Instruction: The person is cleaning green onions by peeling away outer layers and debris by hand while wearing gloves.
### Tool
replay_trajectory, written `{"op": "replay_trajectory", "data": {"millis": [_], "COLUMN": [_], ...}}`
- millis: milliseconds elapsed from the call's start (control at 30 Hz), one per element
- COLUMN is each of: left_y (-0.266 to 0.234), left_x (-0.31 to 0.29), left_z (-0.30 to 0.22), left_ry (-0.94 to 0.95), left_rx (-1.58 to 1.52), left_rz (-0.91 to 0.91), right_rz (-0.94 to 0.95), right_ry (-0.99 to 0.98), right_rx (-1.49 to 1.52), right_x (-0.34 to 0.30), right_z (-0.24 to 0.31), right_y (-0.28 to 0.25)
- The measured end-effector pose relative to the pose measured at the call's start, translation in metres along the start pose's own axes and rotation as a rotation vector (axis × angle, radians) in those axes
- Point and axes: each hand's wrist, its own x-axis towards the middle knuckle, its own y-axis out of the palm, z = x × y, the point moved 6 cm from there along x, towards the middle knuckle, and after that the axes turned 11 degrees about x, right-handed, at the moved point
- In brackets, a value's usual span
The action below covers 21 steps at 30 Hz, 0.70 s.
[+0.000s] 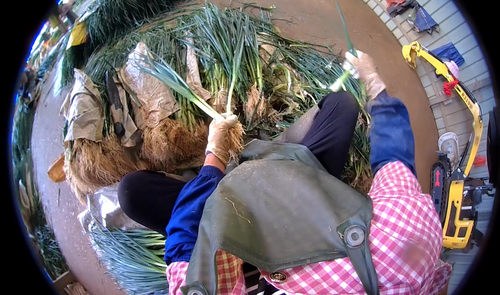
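Note:
My left hand (219, 140), in a pale work glove, is closed around a couple of green onions (192, 96) near the root end. Their leaves fan up and away, and a tuft of brown roots (236, 137) shows beside the fingers. Out to the right, my right hand (366, 72), also gloved and slightly blurred, grips loose green onion leaves (341, 81). One long strip trails upward from it. Just beyond my knees lies a heap of green onions (221, 50). Rooted bundles (169, 144) wrapped in tan sacking (147, 86) lie to the left of it.
Another pile of green onions (130, 266) lies at lower left, near a whitish sack (109, 206). More bundles (130, 8) are stacked at far left. A small yellow excavator (458, 211) stands by the corrugated wall (469, 50) on the right. Brown floor (312, 14) stretches beyond the heap.

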Motion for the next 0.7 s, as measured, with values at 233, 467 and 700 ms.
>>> {"op": "replay_trajectory", "data": {"millis": [233,467,700], "left_y": [0.015,0.012,0.018], "left_x": [-0.010,-0.011,-0.018], "left_z": [-0.003,0.010,0.004], "left_ry": [-0.085,-0.162,-0.201], "left_rx": [-0.040,-0.177,-0.335], "left_rz": [0.060,0.181,0.291], "right_rz": [0.047,1.053,1.071], "right_ry": [-0.297,0.183,0.063], "right_rx": [-0.485,0.790,1.027], "right_x": [0.008,-0.099,-0.098], "right_z": [-0.001,0.047,0.035], "right_y": [0.068,0.344,0.369]}}
